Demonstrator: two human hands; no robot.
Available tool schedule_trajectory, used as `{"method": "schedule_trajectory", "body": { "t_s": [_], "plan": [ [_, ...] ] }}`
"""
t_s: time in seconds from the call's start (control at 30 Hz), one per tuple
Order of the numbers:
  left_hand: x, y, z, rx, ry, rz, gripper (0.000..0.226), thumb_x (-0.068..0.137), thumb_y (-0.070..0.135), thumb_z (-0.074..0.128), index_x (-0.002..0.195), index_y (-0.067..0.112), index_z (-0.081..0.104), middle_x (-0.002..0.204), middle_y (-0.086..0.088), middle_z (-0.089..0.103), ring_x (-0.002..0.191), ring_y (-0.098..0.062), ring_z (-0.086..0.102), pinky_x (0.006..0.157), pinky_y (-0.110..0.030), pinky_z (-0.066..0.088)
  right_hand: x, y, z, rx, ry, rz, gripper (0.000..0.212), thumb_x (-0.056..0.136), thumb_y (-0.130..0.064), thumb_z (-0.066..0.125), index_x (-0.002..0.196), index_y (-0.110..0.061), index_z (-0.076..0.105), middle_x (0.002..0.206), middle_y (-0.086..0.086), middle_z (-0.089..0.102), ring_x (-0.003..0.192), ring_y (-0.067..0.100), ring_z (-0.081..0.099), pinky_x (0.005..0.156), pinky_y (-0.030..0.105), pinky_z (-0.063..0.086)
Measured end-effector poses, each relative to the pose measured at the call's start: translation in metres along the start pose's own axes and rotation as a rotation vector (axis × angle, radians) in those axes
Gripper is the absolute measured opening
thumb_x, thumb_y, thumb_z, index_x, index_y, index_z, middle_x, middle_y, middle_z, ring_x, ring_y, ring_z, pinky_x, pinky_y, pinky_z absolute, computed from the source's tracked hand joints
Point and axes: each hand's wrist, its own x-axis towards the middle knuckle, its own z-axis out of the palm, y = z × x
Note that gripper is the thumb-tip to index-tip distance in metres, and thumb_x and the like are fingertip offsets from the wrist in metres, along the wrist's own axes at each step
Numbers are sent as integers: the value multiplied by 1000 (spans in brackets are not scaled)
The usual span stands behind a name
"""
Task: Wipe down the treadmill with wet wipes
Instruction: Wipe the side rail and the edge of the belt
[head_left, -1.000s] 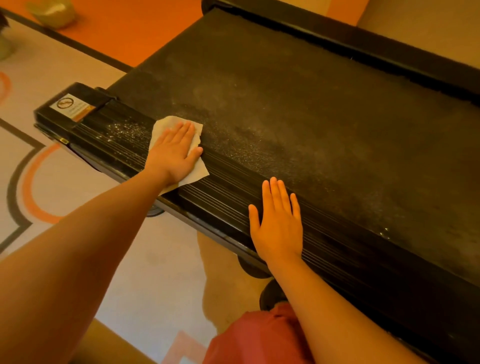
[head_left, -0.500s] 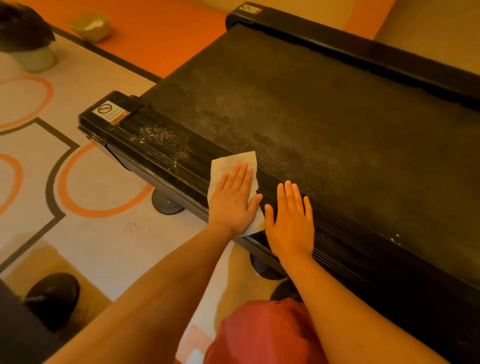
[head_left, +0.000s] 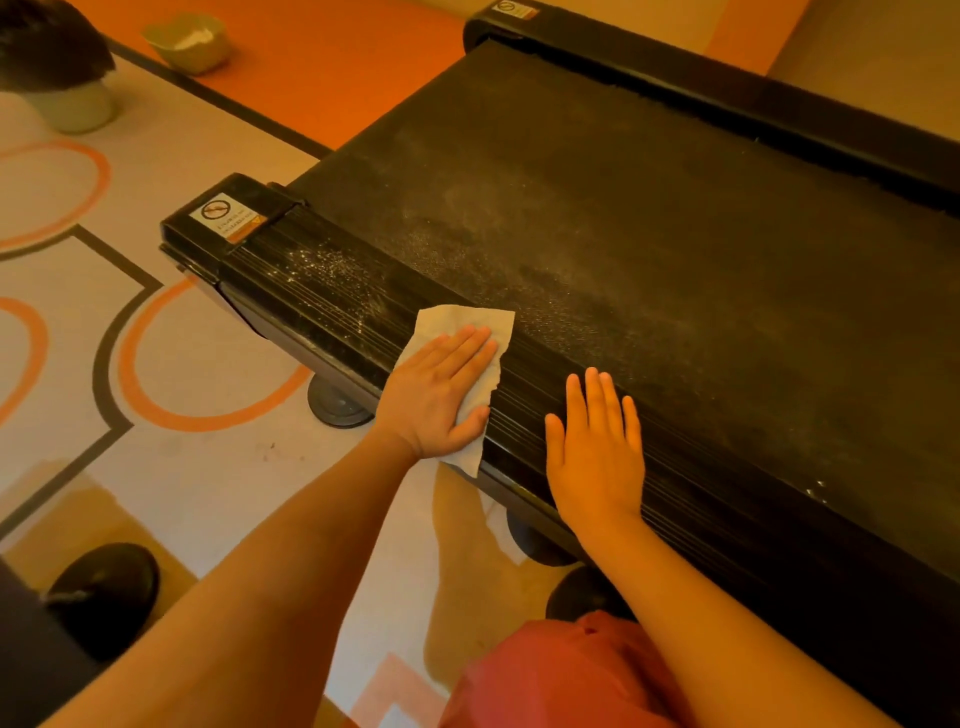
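Pressing wet wipe (head_left: 457, 319) onto treadmill side rail (head_left: 519, 397) with flat, straight-fingered left hand (head_left: 441, 395), right hand (head_left: 597, 457) resting flat and empty beside; speckled rail end (head_left: 322, 270) and dusty belt (head_left: 649, 234) judged undone.

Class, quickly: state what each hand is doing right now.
Left hand: open, fingers flat, pressing the wet wipe onto the treadmill.
Right hand: open, flat on the treadmill, holding nothing.

treadmill belt (head_left: 675, 260): looking matt black, rough-grained, dust-filmed
side rail (head_left: 322, 296): showing ribbed, semi-glossy plastic, speckled white
wet wipe (head_left: 457, 319): looking thin, creased, cloth-like
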Motion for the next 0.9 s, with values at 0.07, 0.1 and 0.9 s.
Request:
{"method": "schedule_trajectory", "body": {
  "t_s": [0.07, 0.1, 0.9],
  "plan": [
    [0, -10, -2, 6, -12, 7, 73, 92, 55, 30, 148, 8, 39, 153, -13, 37, 143, -27, 33, 115, -44, 31, 1, 0, 0, -14, 24, 0, 64, 100, -43, 11, 144, -7, 42, 150, 16, 40, 142, 29, 33, 114, 43, 18],
    [0, -14, -3, 9, -16, 8, 74, 92, 55, 29, 148, 8, 38, 154, -13, 36, 144, -26, 32, 116, -44, 30, 1, 0, 0, -13, 22, -3, 64, 99, -42, 13, 142, -6, 44, 148, 16, 41, 141, 29, 35, 114, 43, 20],
    [-3, -126, -21, 44, 12, -105, 76, 94, 58, 24, 151, 8, 32, 156, -13, 31, 145, -27, 29, 116, -47, 29, 61, -82, 4, 16, -106, -176, 71, 99, -55, 12, 154, -15, -6, 163, 4, -7, 149, 18, -9, 121, 42, -2]
  ]
}}
